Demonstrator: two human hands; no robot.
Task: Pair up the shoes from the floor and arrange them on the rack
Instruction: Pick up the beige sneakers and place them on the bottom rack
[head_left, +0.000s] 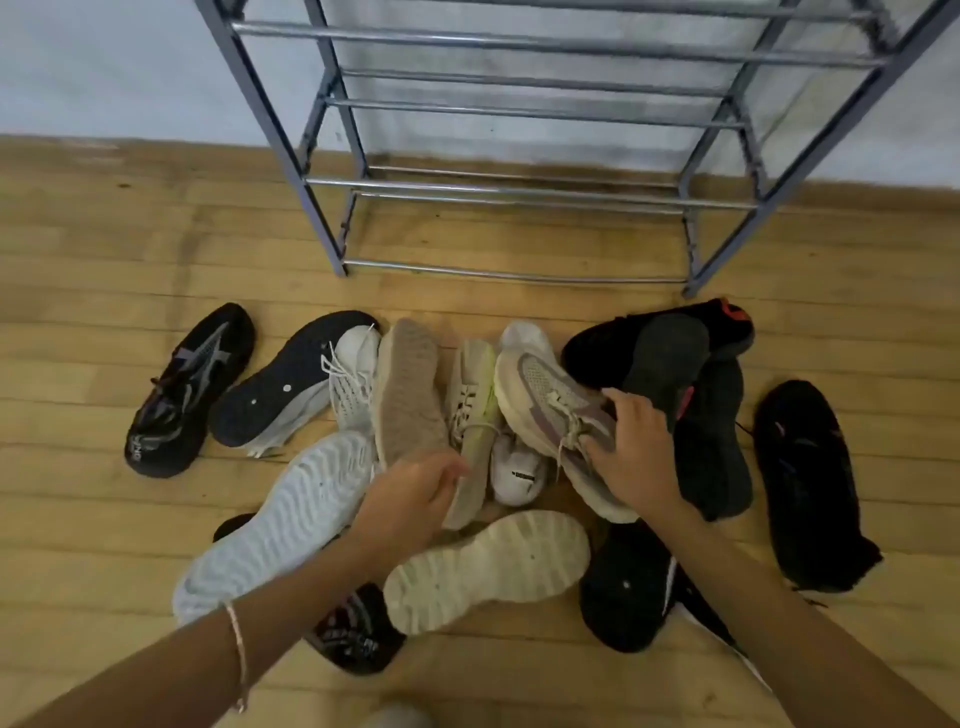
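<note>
Head view: shoe pile (410, 384) on floor (104, 260), just in front of rack (519, 188). Left hand (415, 493) fingers curled round heel of beige knit shoe (474, 415). Right hand (636, 452) fingers clamped on grey-mauve sneaker (550, 395), mid-pile.

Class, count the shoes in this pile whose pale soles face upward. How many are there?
3: a tan sole left of centre, a white sole at lower left, and a cream sole at bottom centre. Others may be buried in the pile.

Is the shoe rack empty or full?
Empty. The rack shows only bare bars; the shoes lie on the floor.
</note>
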